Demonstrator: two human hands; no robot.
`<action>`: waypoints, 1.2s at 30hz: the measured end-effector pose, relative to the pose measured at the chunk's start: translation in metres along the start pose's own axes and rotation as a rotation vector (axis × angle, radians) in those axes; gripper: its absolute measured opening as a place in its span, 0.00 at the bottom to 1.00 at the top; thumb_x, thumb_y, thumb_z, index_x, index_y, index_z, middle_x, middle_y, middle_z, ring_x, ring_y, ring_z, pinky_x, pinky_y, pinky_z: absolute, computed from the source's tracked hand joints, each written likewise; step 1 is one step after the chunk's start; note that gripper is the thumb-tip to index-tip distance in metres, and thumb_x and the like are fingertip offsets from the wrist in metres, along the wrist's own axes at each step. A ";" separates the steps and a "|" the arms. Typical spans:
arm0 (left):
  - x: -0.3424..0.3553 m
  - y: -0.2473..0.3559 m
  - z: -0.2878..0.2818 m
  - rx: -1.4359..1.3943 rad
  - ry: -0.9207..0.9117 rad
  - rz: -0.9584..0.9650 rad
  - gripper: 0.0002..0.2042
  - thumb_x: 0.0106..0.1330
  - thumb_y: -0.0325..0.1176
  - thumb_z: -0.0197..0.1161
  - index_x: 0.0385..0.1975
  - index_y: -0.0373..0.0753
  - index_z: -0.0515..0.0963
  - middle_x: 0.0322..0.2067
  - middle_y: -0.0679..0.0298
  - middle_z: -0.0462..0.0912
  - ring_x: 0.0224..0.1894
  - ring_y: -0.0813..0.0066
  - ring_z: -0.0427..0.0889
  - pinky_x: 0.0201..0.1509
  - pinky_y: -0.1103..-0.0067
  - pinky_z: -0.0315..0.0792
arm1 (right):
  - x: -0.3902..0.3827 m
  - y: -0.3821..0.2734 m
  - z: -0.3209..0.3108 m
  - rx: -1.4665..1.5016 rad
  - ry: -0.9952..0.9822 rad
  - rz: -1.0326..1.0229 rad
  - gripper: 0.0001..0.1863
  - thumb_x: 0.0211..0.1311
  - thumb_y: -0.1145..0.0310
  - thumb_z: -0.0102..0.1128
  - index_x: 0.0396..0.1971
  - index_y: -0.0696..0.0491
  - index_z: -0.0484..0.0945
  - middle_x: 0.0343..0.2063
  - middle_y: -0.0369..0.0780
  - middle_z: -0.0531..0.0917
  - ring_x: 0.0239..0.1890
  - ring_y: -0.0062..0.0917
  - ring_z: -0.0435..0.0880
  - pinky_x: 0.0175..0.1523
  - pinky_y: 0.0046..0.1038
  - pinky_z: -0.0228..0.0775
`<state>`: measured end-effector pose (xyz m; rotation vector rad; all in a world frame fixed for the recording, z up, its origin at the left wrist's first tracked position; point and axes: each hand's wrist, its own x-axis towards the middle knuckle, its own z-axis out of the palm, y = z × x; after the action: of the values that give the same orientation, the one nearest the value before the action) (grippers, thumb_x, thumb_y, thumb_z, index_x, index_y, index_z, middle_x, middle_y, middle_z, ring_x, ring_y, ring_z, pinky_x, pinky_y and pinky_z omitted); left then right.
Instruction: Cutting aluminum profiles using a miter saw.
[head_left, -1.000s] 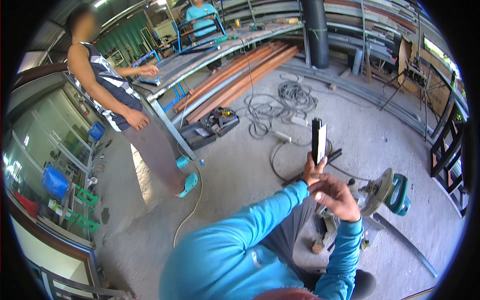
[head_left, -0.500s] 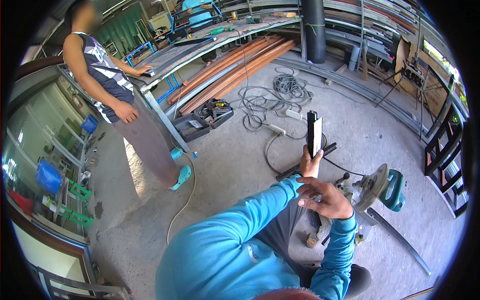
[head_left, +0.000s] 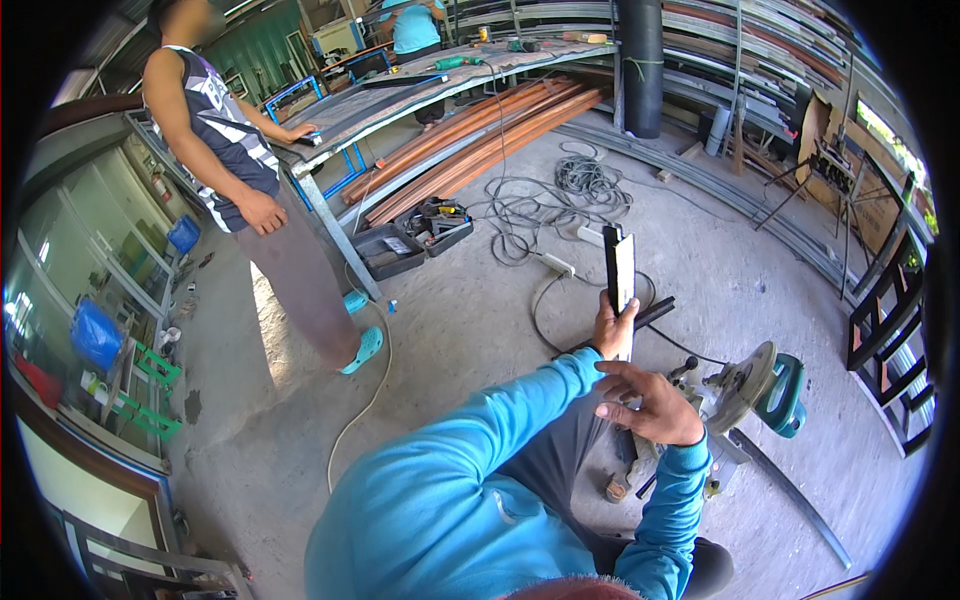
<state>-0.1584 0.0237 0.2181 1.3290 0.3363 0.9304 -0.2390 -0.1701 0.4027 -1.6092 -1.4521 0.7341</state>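
Observation:
My left hand (head_left: 614, 326) grips a short upright profile piece (head_left: 621, 270), black on one side and pale on the other. My right hand (head_left: 651, 405) hovers just below it, near my left wrist, with loosely bent, parted fingers and nothing visible in them. Behind the held piece, a dark bar (head_left: 657, 314) lies low on the floor. A chop saw with a teal handle (head_left: 783, 392) stands to the right of my hands, with a long metal tube (head_left: 800, 500) extending from its base toward the bottom right.
A co-worker (head_left: 214, 150) stands left, touching a long workbench (head_left: 380, 110); another person (head_left: 416, 30) is behind it. Timber lengths (head_left: 480, 150), a tool tray (head_left: 390, 255), coiled cables (head_left: 585, 176) and power strips (head_left: 555, 263) lie ahead. Stock racks (head_left: 760, 50) and black frames (head_left: 885, 330) line the right.
My left hand and the upright piece have shifted slightly left; my right hand moved slightly left and down. The standing co-worker's far hand has lowered onto the workbench.

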 end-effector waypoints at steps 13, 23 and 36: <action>0.143 0.163 -0.183 0.154 0.020 0.219 0.16 0.62 0.35 0.73 0.43 0.36 0.75 0.34 0.68 0.81 0.34 0.78 0.78 0.40 0.77 0.74 | -0.006 0.000 -0.003 -0.020 0.031 0.009 0.35 0.62 0.56 0.72 0.62 0.60 0.70 0.42 0.48 0.85 0.45 0.33 0.87 0.50 0.33 0.78; 0.150 0.185 -0.227 -0.064 0.144 0.200 0.20 0.62 0.39 0.73 0.48 0.37 0.77 0.37 0.67 0.81 0.39 0.75 0.79 0.44 0.75 0.74 | -0.002 0.005 0.004 -0.051 0.001 0.078 0.35 0.62 0.57 0.72 0.63 0.61 0.70 0.43 0.49 0.85 0.45 0.35 0.87 0.51 0.34 0.78; 0.201 0.212 -0.290 -0.439 0.146 0.061 0.15 0.72 0.46 0.63 0.44 0.40 0.78 0.37 0.71 0.80 0.40 0.78 0.79 0.47 0.77 0.74 | 0.010 0.013 0.012 -0.055 -0.021 0.134 0.34 0.63 0.55 0.70 0.62 0.59 0.70 0.44 0.50 0.85 0.46 0.36 0.86 0.50 0.34 0.77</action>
<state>-0.3169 0.3583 0.3973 0.8753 0.1879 1.0833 -0.2408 -0.1584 0.3866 -1.7592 -1.4001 0.7957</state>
